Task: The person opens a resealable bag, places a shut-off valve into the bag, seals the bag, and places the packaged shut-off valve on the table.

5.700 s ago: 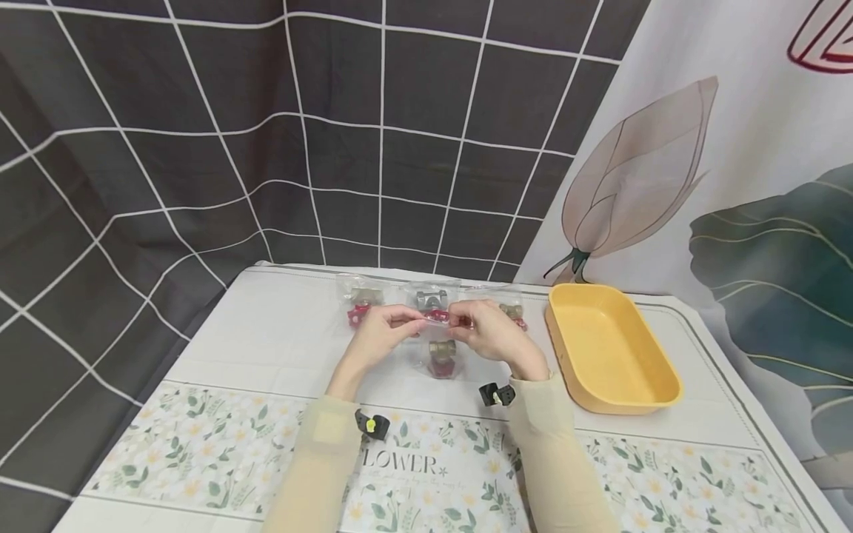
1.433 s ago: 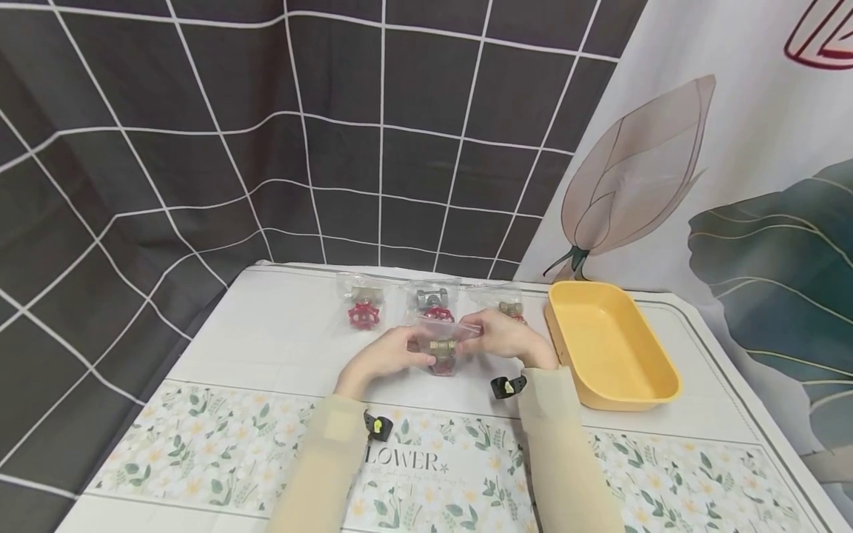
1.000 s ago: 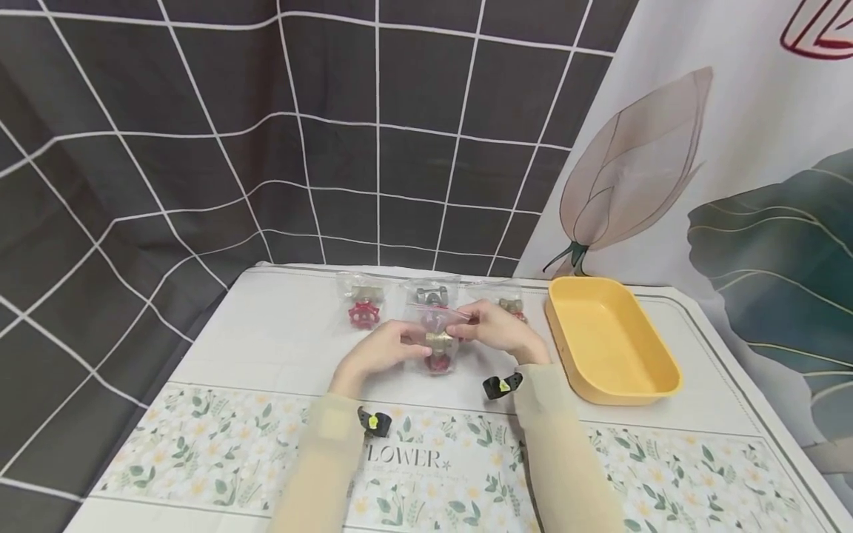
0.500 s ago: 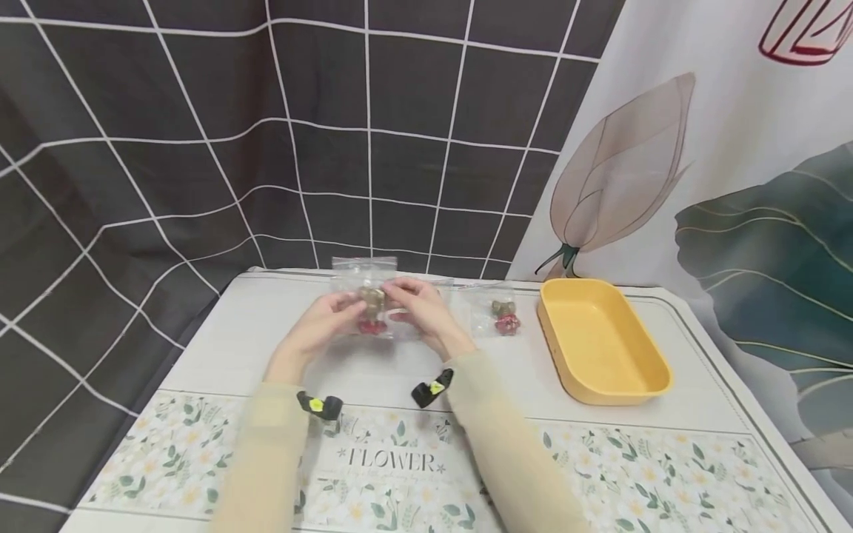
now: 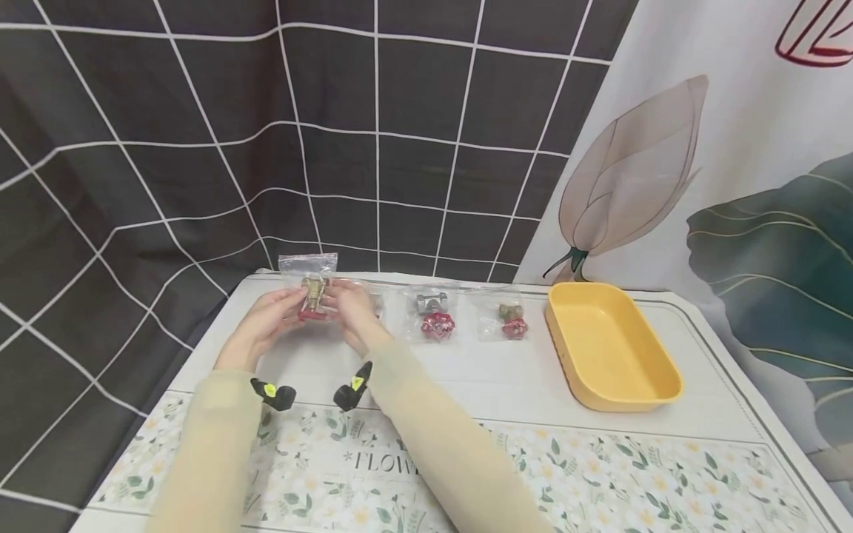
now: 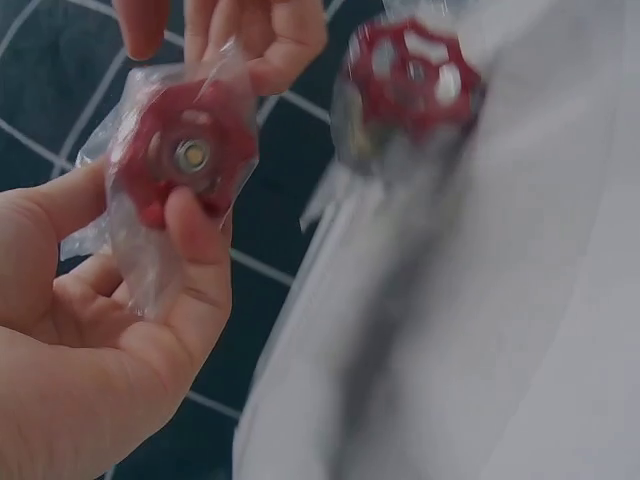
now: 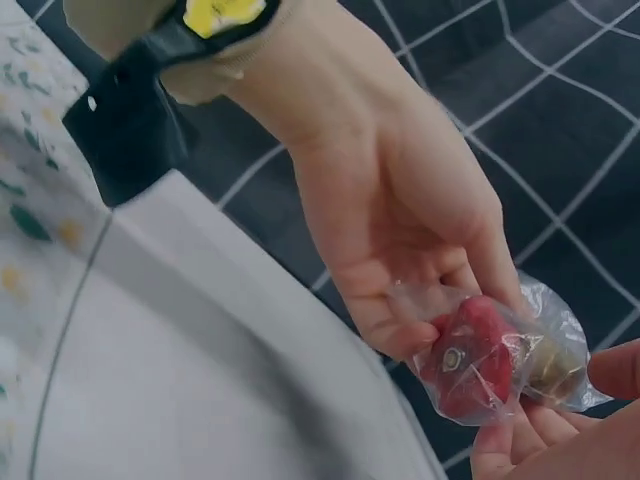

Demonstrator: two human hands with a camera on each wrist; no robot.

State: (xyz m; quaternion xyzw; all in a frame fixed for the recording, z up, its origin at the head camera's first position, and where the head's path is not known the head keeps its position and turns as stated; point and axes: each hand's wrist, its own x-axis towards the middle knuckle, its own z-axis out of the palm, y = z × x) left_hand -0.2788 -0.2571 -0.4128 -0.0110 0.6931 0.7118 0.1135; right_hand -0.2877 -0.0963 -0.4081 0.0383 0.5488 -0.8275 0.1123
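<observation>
A gate valve with a brass body and a red handwheel is inside a clear zip bag, raised above the table's back left part. My left hand grips it from the left, its thumb and fingers around the handwheel in the left wrist view. From the other side my right hand holds the bagged valve too; in the right wrist view the fingers of the right hand meet the red wheel. The bag's zip strip stands up above the valve.
Along the table's back edge lie other bagged valves with red wheels: one partly hidden behind my right hand, a grey-bodied valve and a brass one. A yellow tray stands at the right. A dark checked curtain hangs behind.
Both hands pinched a bag's top edge at the table's middle earlier, then took hold of the bagged valve there. They have carried it left and up, past the left bag of the row.
</observation>
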